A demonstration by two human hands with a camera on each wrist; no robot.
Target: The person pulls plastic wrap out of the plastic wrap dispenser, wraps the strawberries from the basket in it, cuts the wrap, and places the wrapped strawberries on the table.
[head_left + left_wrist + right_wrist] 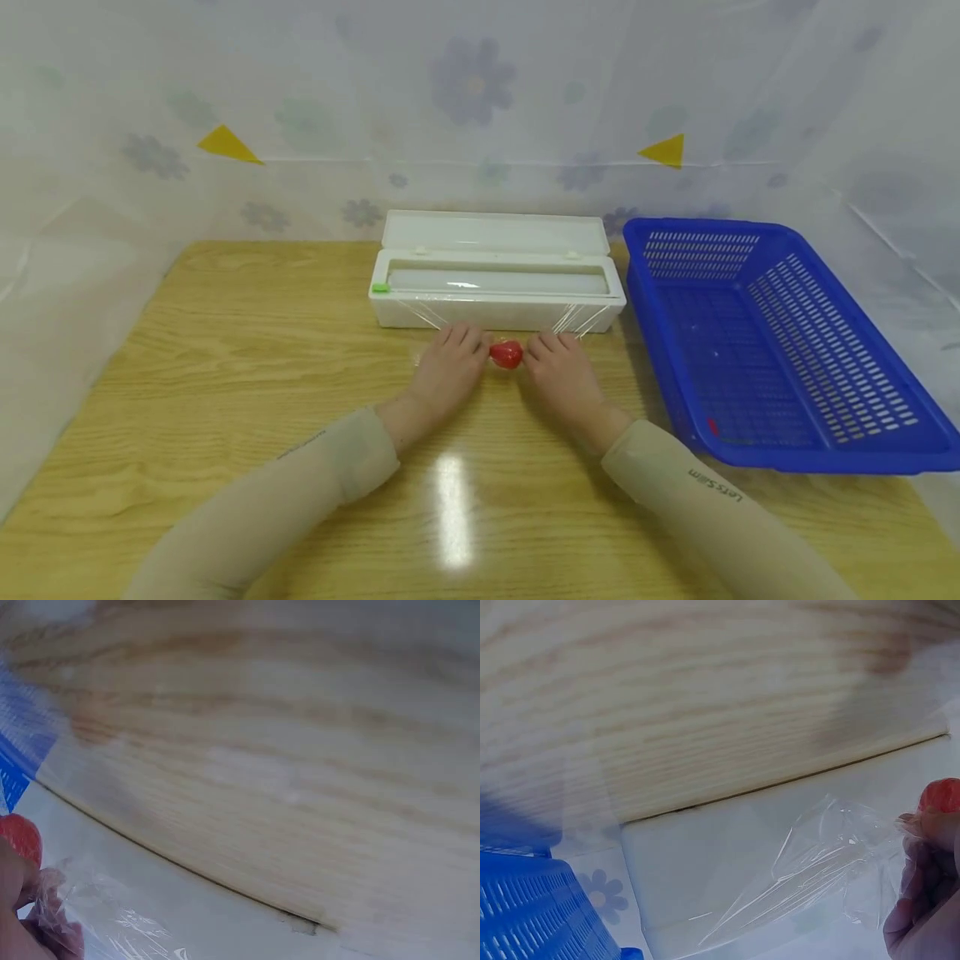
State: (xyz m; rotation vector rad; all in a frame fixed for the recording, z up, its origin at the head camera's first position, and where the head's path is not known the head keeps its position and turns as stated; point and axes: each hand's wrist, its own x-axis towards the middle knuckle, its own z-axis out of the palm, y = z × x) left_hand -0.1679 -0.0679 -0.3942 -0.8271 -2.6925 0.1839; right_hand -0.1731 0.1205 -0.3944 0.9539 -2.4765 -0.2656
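Note:
A small red rounded thing [507, 354], too small and film-covered to tell its kind, sits between the two hands in front of the white box. Clear cling film [573, 319] runs from the roll in the box down to it and covers it. My left hand [450, 362] pinches the film on the left side of the red thing. On the other side, my right hand [562, 371] pinches it too. Bunched film [112, 919] trails from the fingers in the left wrist view, and creased film [810, 870] stretches toward the box in the right wrist view.
The white cling film box [495, 315] stands at the back with its lid [495, 232] raised and a green slider [380, 287] at its left end. To the right, a blue plastic basket [667, 375] holds a small red piece [712, 427]. Everything rests on a wooden table [247, 375].

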